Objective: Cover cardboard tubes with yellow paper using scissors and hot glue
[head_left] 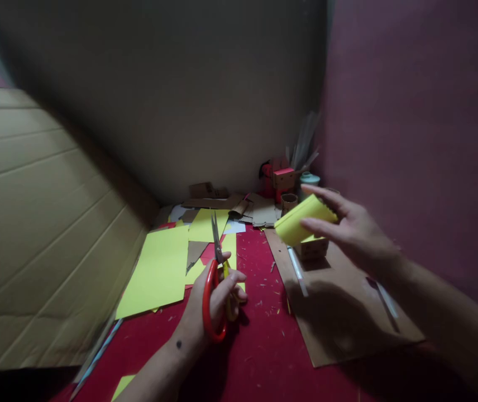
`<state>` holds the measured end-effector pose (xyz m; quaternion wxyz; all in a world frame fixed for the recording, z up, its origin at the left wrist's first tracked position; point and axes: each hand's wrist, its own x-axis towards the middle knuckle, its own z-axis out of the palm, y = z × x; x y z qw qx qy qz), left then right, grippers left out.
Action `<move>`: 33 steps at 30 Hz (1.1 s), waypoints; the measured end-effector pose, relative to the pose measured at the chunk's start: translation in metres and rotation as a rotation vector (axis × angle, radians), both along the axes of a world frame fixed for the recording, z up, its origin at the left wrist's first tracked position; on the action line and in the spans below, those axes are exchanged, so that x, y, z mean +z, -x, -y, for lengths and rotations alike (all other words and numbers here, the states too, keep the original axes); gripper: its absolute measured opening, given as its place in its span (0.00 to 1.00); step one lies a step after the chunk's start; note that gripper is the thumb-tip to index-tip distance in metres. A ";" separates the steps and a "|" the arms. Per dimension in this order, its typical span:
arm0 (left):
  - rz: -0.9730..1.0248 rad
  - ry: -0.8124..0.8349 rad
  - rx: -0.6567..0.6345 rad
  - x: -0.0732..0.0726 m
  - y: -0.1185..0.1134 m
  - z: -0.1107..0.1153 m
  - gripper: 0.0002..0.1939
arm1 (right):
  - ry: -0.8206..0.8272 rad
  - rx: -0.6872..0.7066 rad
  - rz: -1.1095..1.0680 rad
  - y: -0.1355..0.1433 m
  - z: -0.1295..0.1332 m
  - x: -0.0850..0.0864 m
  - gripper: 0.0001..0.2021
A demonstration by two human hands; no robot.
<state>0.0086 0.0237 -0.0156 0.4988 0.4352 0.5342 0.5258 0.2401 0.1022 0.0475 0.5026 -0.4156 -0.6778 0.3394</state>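
My left hand [218, 296] is closed around a pair of scissors [214, 301] with one red and one yellow handle loop. Their blades point away from me and stand slightly apart. My right hand [348, 229] grips a yellow paper-covered tube [301, 219] between thumb and fingers, tilted and raised above the brown cardboard sheet [339, 324]. Just below the tube sits a small cardboard box [312, 249] with a yellow top. Yellow paper sheets [157, 273] lie to the left of the scissors.
A large cardboard panel [33, 234] leans along the left. Cardboard scraps [264, 211], a short brown tube [289, 201] and a teal-lidded container [309, 178] stand at the back. Small paper bits litter the red cloth [259, 335]. A pink wall [415, 139] bounds the right.
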 end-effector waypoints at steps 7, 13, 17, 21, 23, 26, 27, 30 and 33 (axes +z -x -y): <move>-0.068 0.006 0.003 0.008 -0.002 0.004 0.33 | -0.186 -0.167 0.694 0.015 -0.084 0.018 0.28; -0.040 -0.034 -0.014 0.006 0.003 0.004 0.31 | -0.094 -0.200 0.932 0.014 -0.107 -0.003 0.30; -0.047 -0.012 0.036 0.008 0.001 0.004 0.30 | -0.036 -0.203 1.050 0.008 -0.111 -0.011 0.29; -0.082 -0.005 0.065 0.013 0.001 0.004 0.29 | -0.041 -0.200 1.093 0.002 -0.112 -0.006 0.29; -0.133 -0.019 0.069 0.015 0.004 0.003 0.28 | -0.078 -0.233 1.085 -0.002 -0.110 0.002 0.26; -0.204 -0.062 0.087 0.017 0.009 0.002 0.27 | -0.143 -0.288 1.050 -0.007 -0.100 0.015 0.16; -0.232 -0.078 0.092 0.017 0.011 0.001 0.26 | -0.165 -0.304 1.033 -0.008 -0.096 0.019 0.13; -0.423 -0.164 0.155 0.017 0.022 -0.001 0.24 | -0.221 -0.337 0.981 -0.009 -0.084 0.027 0.12; -0.815 -0.279 0.277 0.020 0.042 -0.006 0.23 | -0.240 -0.315 0.943 -0.006 -0.078 0.028 0.12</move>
